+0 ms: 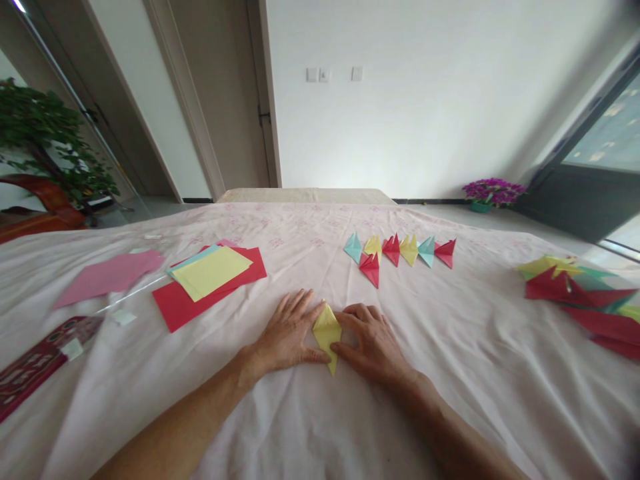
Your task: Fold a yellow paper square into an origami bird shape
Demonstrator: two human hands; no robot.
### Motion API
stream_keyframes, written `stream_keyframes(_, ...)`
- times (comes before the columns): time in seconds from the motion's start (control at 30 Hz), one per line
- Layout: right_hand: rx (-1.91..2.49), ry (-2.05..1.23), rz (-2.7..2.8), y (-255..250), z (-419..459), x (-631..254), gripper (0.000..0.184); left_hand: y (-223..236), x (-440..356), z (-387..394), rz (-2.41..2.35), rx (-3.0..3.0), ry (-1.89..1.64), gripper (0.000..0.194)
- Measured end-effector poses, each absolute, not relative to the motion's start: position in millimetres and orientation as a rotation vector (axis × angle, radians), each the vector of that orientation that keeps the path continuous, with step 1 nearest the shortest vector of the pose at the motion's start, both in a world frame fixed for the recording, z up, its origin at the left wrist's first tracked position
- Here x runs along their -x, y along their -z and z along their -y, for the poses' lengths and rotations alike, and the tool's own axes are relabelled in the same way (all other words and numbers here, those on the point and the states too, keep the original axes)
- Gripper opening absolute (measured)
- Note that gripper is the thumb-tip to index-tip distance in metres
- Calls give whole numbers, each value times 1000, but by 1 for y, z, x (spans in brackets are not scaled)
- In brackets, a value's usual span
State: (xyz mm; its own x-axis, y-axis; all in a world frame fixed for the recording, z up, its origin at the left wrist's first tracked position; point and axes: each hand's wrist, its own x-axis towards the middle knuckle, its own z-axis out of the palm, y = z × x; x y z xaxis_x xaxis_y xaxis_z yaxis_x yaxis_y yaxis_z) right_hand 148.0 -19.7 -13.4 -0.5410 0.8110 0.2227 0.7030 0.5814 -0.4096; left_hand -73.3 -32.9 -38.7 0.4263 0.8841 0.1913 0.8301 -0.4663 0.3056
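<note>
A yellow paper (327,328), folded into a narrow kite shape, lies on the cloth between my two hands, its long point toward me. My left hand (287,331) rests at its left side. The index fingertip holds the top corner and the thumb presses near the lower point; the other fingers stretch out over the cloth. From the right, my right hand (373,340) grips the same paper with thumb and index finger at its edge, the remaining fingers curled. Beyond them stand finished folded pieces, among them a red one (370,269) and a blue one (353,247).
Left of my hands lie yellow sheets (213,272) on red sheets (175,307), plus pink sheets (107,277) and a red printed package (40,360). Larger folded red pieces (560,287) sit far right. A pale cloth (310,427) covers the surface.
</note>
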Motion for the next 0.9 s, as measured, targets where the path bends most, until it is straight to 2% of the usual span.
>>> stream_keyframes(0.07, 1191, -452, 2381, 16, 16, -151, 43, 37, 76, 34, -1493, -2439, -628, 91)
stream_keyframes(0.2, 1140, -538, 2262, 24, 9, -154, 33, 35, 78, 38, -1461, -2271, -985, 47)
stream_keyframes(0.27, 1120, -543, 2206, 28, 7, -154, 30, 34, 75, 40, -1460, -2259, -1066, 32)
stream_keyframes(0.4, 1085, -539, 2109, 34, 6, -153, 25, 35, 66, 40, -1518, -2284, -1036, 27)
stream_keyframes(0.57, 1057, -550, 2040, 37, 4, -148, 18, 37, 60, 36, -1608, -2263, -1043, 5)
stream_keyframes(0.9, 1006, -596, 1931, 42, 2, -134, 16, 32, 56, 36, -1628, -2167, -1171, 2)
